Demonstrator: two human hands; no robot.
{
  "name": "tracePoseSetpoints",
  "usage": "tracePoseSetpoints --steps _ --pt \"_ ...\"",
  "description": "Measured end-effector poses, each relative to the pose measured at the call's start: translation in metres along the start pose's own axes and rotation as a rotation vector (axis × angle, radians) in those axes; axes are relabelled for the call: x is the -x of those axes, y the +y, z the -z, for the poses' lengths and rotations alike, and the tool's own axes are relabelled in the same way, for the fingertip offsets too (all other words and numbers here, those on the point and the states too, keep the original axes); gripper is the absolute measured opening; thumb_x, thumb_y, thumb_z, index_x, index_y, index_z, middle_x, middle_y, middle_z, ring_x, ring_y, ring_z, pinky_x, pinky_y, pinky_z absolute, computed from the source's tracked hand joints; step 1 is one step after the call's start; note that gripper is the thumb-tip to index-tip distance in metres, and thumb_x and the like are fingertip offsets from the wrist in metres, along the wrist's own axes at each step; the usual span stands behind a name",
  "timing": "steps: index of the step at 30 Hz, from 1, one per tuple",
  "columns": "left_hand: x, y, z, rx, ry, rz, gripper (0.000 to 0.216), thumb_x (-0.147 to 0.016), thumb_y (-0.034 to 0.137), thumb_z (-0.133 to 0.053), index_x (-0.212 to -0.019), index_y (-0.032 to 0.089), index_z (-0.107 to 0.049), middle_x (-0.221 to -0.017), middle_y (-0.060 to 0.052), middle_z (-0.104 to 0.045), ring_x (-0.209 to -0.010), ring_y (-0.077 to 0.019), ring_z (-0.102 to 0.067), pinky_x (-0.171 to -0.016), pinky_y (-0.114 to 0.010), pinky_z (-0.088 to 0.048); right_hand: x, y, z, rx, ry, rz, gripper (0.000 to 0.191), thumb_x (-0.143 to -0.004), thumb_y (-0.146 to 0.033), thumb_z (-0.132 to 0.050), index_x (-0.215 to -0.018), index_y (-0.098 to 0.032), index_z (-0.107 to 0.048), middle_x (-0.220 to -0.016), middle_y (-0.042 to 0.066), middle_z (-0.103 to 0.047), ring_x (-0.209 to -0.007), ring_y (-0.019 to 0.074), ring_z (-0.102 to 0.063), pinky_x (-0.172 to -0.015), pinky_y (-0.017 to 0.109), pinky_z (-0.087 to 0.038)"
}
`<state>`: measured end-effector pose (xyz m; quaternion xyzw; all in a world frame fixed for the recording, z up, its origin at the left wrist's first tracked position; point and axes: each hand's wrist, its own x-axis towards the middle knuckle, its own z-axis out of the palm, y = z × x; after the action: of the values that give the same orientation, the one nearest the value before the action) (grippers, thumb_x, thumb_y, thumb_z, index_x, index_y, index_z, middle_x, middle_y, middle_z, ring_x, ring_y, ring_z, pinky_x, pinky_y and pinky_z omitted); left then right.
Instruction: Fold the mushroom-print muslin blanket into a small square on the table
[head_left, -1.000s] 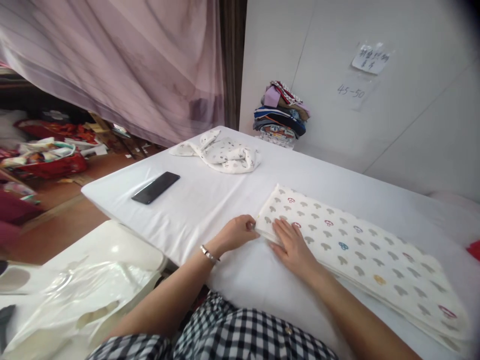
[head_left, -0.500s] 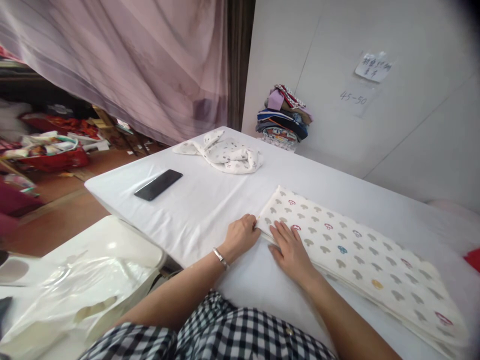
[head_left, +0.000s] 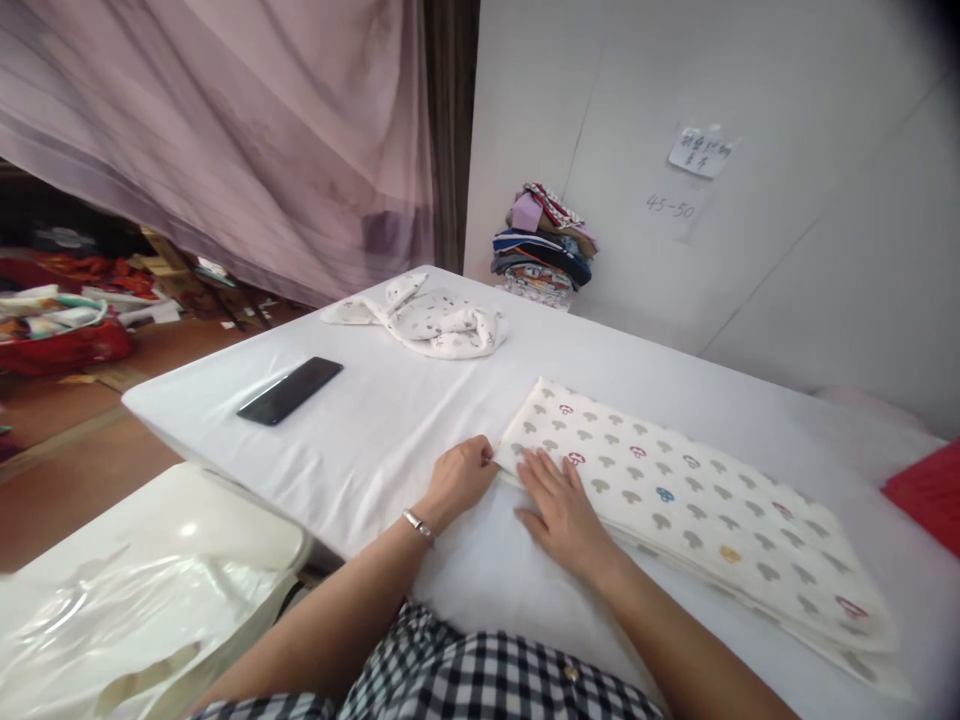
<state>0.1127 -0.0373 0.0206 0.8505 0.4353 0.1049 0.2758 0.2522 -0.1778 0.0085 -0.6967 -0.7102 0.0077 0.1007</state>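
Observation:
A folded white cloth (head_left: 675, 520) with a mushroom print in grey, red, blue and yellow lies lengthwise across the right side of the table. At its near left corner, my left hand (head_left: 461, 475) is closed, pinching the edge between thumb and fingers. My right hand (head_left: 562, 510) lies flat on the cloth just beside that corner, fingers stretched out and pressing the top layer. Beyond my hands rests a crumpled white cloth (head_left: 442, 320) with a small dark print.
A black phone (head_left: 291, 390) lies on the white-covered table (head_left: 360, 440). At the wall stands a stack of folded fabrics (head_left: 541, 245). A white surface with clear plastic (head_left: 172, 590) is at lower left, and something red (head_left: 926, 495) sits at the right edge.
The view has swung slightly to the right, so everything appears shifted left. Both hands keep their places on the mushroom-print cloth.

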Motion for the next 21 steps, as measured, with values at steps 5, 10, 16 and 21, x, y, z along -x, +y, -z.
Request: tracePoseSetpoints --steps 5,10,16,21 --pt "-0.002 0.001 0.007 0.119 -0.049 0.007 0.014 -0.072 0.019 -0.051 -0.084 0.022 -0.057 -0.079 0.001 -0.063 -0.071 -0.0146 -0.059 -0.062 -0.025 -0.041 -0.001 -0.002 0.001 -0.042 -0.068 0.011 0.055 -0.092 -0.038 -0.036 -0.142 -0.019 -0.026 -0.148 0.007 -0.024 -0.137 0.0228 -0.015 -0.110 0.051 -0.012" --pt "-0.003 0.021 -0.005 0.082 0.123 -0.401 0.033 -0.083 0.026 -0.043 -0.114 0.020 -0.052 -0.123 -0.006 -0.055 -0.113 -0.0201 -0.050 -0.095 -0.035 -0.040 -0.006 -0.007 0.005 -0.077 -0.072 -0.017 0.058 -0.091 -0.038 -0.040 -0.143 -0.022 -0.022 -0.148 0.005 -0.024 -0.137 0.0218 -0.013 -0.110 0.052 -0.009" --pt "-0.013 0.017 -0.037 -0.251 0.026 -0.678 0.058 -0.088 0.054 -0.036 -0.133 0.019 -0.040 -0.141 -0.009 -0.037 -0.132 -0.0246 -0.029 -0.108 -0.048 -0.024 -0.001 -0.005 0.023 -0.185 -0.121 -0.007 0.069 -0.087 -0.041 -0.047 -0.145 -0.023 -0.013 -0.151 0.005 -0.016 -0.138 0.0202 -0.008 -0.110 0.048 -0.012" --pt "-0.019 0.003 -0.046 -0.368 0.162 -0.749 0.065 -0.087 0.060 -0.030 -0.132 0.016 -0.042 -0.142 -0.010 -0.035 -0.132 -0.0267 -0.029 -0.106 -0.050 -0.026 0.049 0.031 0.039 -0.245 -0.188 -0.150 0.058 -0.092 -0.047 -0.034 -0.143 -0.020 -0.025 -0.149 0.005 -0.021 -0.137 0.0192 -0.013 -0.112 0.044 -0.009"
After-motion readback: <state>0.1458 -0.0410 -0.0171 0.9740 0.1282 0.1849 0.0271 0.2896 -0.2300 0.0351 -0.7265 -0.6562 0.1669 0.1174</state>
